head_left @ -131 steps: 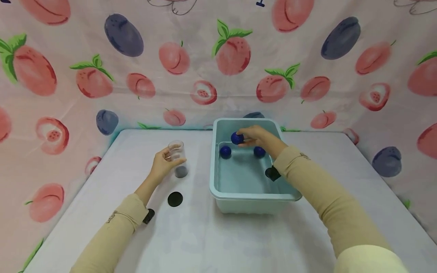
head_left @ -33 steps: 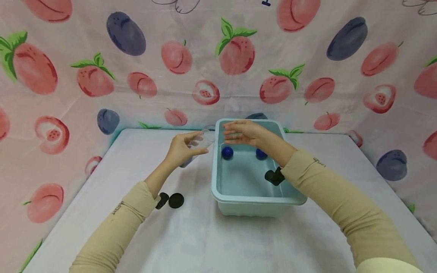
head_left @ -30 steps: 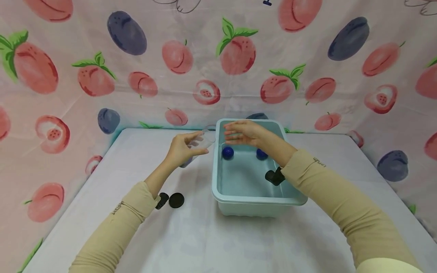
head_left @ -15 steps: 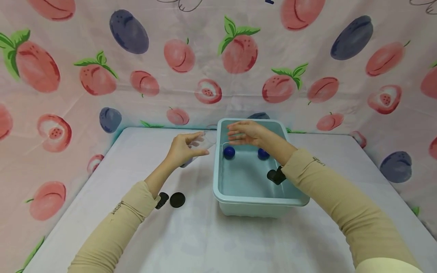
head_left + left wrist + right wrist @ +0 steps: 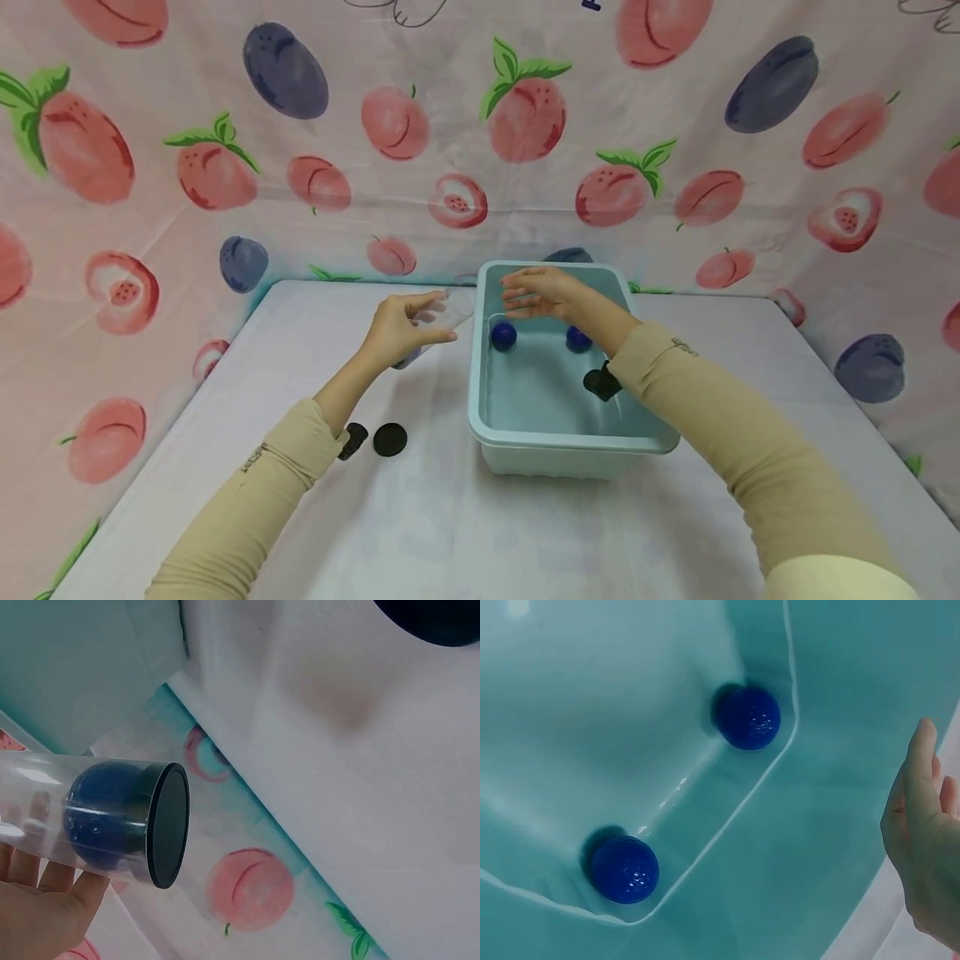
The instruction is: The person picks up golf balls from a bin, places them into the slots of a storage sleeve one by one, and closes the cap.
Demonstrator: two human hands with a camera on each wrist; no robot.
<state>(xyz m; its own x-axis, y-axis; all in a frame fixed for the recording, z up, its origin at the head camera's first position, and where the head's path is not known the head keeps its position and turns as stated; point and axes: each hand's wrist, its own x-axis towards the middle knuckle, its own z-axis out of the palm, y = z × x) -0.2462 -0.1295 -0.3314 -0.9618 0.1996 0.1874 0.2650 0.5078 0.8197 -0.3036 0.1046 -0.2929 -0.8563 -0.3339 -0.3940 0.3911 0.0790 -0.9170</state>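
My left hand [image 5: 397,329] grips a clear plastic tube [image 5: 456,307] tilted with its mouth toward the light blue tub [image 5: 532,396], just left of the tub's rim. In the left wrist view a dark blue ball [image 5: 105,814] sits inside the tube, by its black end cap [image 5: 169,825]. Above the back part of the tub my right hand [image 5: 542,292] is held with extended fingers and nothing in it. Two blue balls lie apart in the tub below: one ball [image 5: 748,718] in one corner, another ball [image 5: 622,870] in the other.
A round black lid [image 5: 390,439] lies on the white table [image 5: 450,533], left of the tub. Black wrist cameras [image 5: 602,382] hang at both cuffs. Behind the table hangs a fruit-print cloth [image 5: 450,125].
Earlier my right hand held a blue ball over the tub; now that hand is bare. The tube, upright before, has moved right and tilted. Over the last second both hands hardly move.
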